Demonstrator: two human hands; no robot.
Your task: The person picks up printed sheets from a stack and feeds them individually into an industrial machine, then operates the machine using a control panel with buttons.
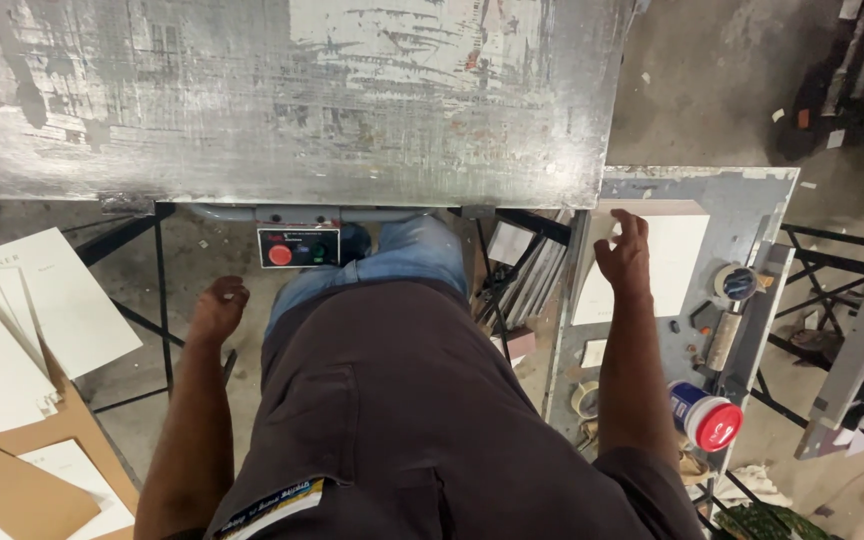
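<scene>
A scuffed silver metal table (282, 100) fills the top; beside it, on a grey side table (752, 190), lies a pale blank card sheet (667, 265), the right hand (622, 255) open above it. The left hand (217, 310) hangs loosely curled, empty.

Both bare arms hang down along the person's sides, seen from above. The left hand (218, 308) is at the left, its fingers curled loosely into a soft fist, knuckles facing up. The right hand (624, 252) reaches farther forward on the right, palm down, fingers spread and slightly bent, wrist straight.
</scene>
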